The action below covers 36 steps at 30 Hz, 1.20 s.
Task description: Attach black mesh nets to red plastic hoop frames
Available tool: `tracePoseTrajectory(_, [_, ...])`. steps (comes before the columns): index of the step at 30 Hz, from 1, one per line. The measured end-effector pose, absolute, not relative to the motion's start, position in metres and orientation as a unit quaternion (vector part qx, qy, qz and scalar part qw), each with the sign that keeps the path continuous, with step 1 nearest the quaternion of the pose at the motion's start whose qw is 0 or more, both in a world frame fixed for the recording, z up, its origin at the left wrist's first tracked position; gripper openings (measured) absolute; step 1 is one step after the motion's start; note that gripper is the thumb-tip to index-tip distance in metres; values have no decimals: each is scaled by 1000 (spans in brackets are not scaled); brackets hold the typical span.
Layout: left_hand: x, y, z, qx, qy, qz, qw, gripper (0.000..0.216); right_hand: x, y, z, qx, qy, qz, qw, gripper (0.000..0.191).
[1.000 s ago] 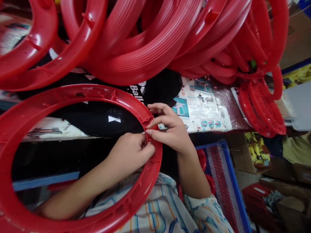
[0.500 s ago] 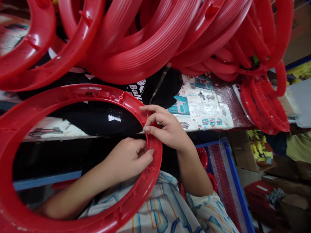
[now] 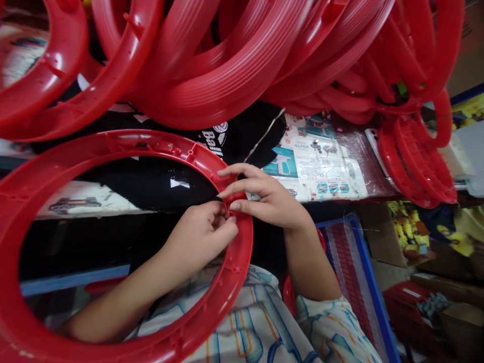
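A large red plastic ring (image 3: 242, 252), its ribbed hollow side up, lies tilted at the table's front edge and over my lap. My left hand (image 3: 200, 234) reaches through its opening, fingers curled and thumb pressed at the inner rim on the right. Against that same spot is my right hand (image 3: 268, 199), coming from the right with its thumb at the inner rim and bent fingers over the ring. A thin pale strand (image 3: 264, 135) rises beyond the right fingers; its lower end is hidden. Whether either hand pinches the strand I cannot tell.
Piled red rings (image 3: 227, 85) fill the back of the table, with more rings (image 3: 419, 156) at its right end. Beneath lie black printed material (image 3: 260, 121) and a printed sheet (image 3: 325, 161). A blue-edged crate (image 3: 363, 282) and a carton of yellow items (image 3: 406, 229) stand below right.
My left hand has moved slightly up the inner rim, closer to the right thumb. My right hand has shifted a little right, and the strand now leans further right.
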<state>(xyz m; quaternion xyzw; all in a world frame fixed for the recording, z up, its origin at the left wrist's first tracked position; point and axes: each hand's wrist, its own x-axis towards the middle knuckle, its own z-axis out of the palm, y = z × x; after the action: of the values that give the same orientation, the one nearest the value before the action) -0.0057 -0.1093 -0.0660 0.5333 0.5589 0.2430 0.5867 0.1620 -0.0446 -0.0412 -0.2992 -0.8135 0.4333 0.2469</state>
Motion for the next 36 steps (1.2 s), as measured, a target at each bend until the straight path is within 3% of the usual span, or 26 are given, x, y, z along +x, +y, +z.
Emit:
tracePoseTrajectory(9, [-16,-112,-64,506,479,182,694,13,165,-33,-37,-235,-851,439,169,7])
tracePoseTrajectory(18, [-19,-111,-66,546,455,181,679,17,165,-53,-44,-286,-902,254,200,16])
tracePoseTrajectory(26, [-18,-111,-64,551,465,179,670,17,163,-61,-29,-342,-906,216,124,12])
tracePoseTrajectory(36, [-17,-112,-67,528,441,182,702,12,168,-54,-20,-236,-952,148,128,9])
